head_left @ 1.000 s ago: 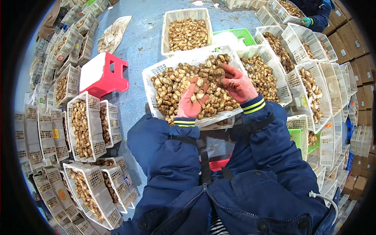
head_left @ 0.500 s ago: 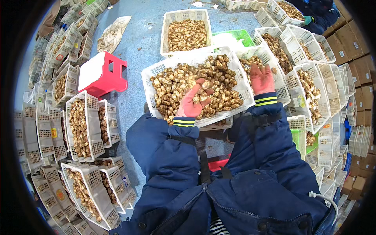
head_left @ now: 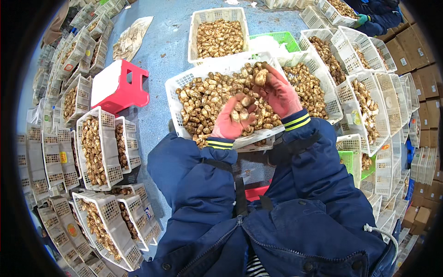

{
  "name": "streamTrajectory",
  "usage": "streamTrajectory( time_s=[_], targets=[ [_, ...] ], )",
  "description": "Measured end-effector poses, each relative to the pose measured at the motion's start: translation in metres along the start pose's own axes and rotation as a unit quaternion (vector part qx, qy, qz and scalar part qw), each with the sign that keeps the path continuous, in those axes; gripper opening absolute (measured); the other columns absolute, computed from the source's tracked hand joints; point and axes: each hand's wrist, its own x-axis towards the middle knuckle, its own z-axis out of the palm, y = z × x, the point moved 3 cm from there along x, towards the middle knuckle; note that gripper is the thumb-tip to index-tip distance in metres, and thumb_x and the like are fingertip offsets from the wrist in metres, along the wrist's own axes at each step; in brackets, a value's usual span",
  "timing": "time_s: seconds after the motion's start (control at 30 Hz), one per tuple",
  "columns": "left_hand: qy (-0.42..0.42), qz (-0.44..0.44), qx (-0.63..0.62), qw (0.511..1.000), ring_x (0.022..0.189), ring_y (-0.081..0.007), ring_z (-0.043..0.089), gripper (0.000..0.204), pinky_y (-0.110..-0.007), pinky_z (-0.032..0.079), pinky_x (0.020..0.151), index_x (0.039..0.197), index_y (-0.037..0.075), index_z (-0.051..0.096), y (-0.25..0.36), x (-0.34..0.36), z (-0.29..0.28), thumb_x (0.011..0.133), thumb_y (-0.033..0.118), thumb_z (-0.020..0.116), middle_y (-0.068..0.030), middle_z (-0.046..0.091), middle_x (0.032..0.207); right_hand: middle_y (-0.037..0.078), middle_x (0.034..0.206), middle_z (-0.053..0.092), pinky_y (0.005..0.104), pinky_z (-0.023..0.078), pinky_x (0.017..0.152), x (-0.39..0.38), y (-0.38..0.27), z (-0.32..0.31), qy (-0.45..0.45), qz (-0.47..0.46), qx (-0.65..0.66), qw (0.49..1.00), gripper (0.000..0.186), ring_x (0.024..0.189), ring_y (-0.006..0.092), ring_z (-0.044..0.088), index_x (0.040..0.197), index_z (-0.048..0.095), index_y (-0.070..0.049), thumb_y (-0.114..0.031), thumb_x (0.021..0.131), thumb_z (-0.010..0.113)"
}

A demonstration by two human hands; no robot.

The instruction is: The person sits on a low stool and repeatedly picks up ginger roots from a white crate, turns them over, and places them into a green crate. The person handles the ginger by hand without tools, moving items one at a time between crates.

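Observation:
Several rounded, mottled brown-and-cream produce pieces [head_left: 240,114], like small bulbs or mushrooms, rest in the curled fingers of my left hand [head_left: 227,123]. It wears a pink glove and hovers over the near part of a white perforated crate [head_left: 173,104] heaped with the same pieces. Pinched in my right hand [head_left: 282,96], also pink-gloved, is one pale produce piece [head_left: 261,77] above that crate's right side. Directly right stands a second white crate [head_left: 333,105] full of similar pieces. I cannot tell exactly what kind of produce this is.
Beyond the main crate stands another filled white crate [head_left: 193,39]. A red stool with a white top [head_left: 107,85] is at the left. Stacked crates [head_left: 97,147] line both sides. Behind them at right are cardboard boxes [head_left: 408,51]. A gloved co-worker's hand [head_left: 362,20] is far right.
My right hand has moved left from the right-hand crate to the main crate, and now holds up one piece. My left hand stays nearly in place, still cradling its pieces.

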Motion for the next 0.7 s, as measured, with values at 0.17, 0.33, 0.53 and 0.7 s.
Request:
streamTrajectory(
  time_s=[0.17, 0.33, 0.53, 0.7],
  targets=[
    [0.046, 0.089, -0.190, 0.977, 0.099, -0.0277, 0.066, 0.021, -0.045, 0.056, 0.087, 0.111, 0.013, 0.063, 0.011, 0.005, -0.009, 0.098, 0.027, 0.054, -0.0128, 0.068, 0.110, 0.015, 0.124, 0.056, 0.0345, 0.048, 0.090, -0.006, -0.005, 0.006, -0.061, 0.018, -0.065, 0.996, 0.062, 0.105, 0.0228, 0.060, 0.147, 0.029, -0.001, -0.008, 0.092, 0.058],
    [0.036, 0.092, -0.192, 0.976, 0.099, -0.0246, 0.066, 0.023, -0.041, 0.057, 0.081, 0.108, 0.010, 0.066, 0.015, 0.000, -0.010, 0.096, 0.028, 0.056, -0.0118, 0.068, 0.109, 0.014, 0.117, 0.059, 0.0315, 0.050, 0.084, -0.007, -0.001, 0.004, -0.078, 0.055, -0.061, 0.994, 0.066, 0.098, 0.0213, 0.062, 0.145, 0.033, -0.001, 0.000, 0.086, 0.061],
    [0.040, 0.109, -0.193, 0.974, 0.092, -0.0236, 0.067, 0.037, -0.040, 0.059, 0.077, 0.119, 0.010, 0.060, 0.016, -0.004, -0.007, 0.098, 0.039, 0.051, -0.0120, 0.067, 0.109, 0.014, 0.095, 0.067, 0.0327, 0.054, 0.085, 0.006, -0.044, -0.054, 0.057, -0.107, 0.241, 0.963, 0.049, 0.088, 0.0230, 0.065, 0.124, 0.049, 0.000, -0.031, 0.091, 0.068],
    [0.037, 0.071, -0.175, 0.981, 0.094, -0.0255, 0.067, 0.044, -0.040, 0.059, 0.077, 0.121, 0.005, 0.057, 0.016, -0.004, 0.000, 0.098, 0.042, 0.050, -0.0135, 0.067, 0.111, 0.024, 0.117, 0.059, 0.0385, 0.056, 0.085, 0.001, -0.054, -0.093, 0.297, -0.154, 0.183, 0.925, 0.071, 0.095, 0.0286, 0.062, 0.135, 0.039, 0.006, -0.044, 0.091, 0.064]
  ],
)
